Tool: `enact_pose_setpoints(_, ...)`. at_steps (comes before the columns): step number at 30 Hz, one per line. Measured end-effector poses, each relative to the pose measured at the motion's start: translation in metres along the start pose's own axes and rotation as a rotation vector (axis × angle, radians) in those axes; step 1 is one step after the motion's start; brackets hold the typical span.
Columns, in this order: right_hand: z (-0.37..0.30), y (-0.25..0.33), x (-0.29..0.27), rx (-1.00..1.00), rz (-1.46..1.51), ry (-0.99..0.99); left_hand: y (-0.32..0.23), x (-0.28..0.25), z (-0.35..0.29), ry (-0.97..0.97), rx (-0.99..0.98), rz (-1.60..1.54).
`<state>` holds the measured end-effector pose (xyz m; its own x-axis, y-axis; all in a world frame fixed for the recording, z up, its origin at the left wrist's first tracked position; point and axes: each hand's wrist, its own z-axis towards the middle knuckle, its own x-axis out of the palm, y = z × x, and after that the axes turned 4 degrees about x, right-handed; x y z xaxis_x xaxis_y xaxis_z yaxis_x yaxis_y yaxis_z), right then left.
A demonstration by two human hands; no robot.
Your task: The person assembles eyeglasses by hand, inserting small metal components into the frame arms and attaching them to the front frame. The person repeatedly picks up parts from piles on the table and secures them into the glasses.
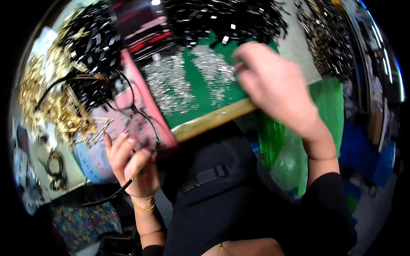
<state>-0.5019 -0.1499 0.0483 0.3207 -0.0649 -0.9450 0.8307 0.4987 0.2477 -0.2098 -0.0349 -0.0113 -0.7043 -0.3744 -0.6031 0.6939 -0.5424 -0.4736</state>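
Observation:
My left hand [134,164], with a gold bead bracelet at the wrist, grips a pair of eyeglasses [133,100] with thin black rims and long black temples. Its fingers close around the lower side of the frame, and one temple comes out below the hand. My right hand [273,81] is over the right side of a green board [196,109], beside small silver metal pieces [213,70]. Its fingers are curled together and blurred by motion; whatever is between the fingertips cannot be made out.
Black glossy strips [222,19] are heaped behind the board, and gold pieces [47,89] at the left. A phone-like dark screen [143,25] stands at the back. Pink printed sheet [147,102] lies under the eyeglasses. A green plastic bag [324,115] hangs at the right.

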Motion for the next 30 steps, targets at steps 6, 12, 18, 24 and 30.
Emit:
enact_pose_setpoints(6,-0.007,-0.062,-0.006,0.137,-0.158,0.171,-0.039,-0.057,0.038,0.007,-0.68,0.023)
enact_pose_setpoints(12,-0.006,-0.061,-0.007,0.073,-0.167,0.233,0.085,-0.12,0.017,-0.196,-0.874,0.646)
enact_pose_setpoints(18,-0.016,-0.072,0.001,0.196,-0.006,0.199,0.113,-0.189,-0.039,0.152,-0.755,1.125)
enact_pose_setpoints(24,-0.011,-0.071,-0.021,0.408,0.579,0.243,0.058,-0.213,-0.033,0.242,-0.765,0.588)
enact_pose_setpoints(30,0.044,-0.088,-0.024,0.256,1.488,0.562,-0.052,-0.134,0.101,-0.021,-0.099,0.197)
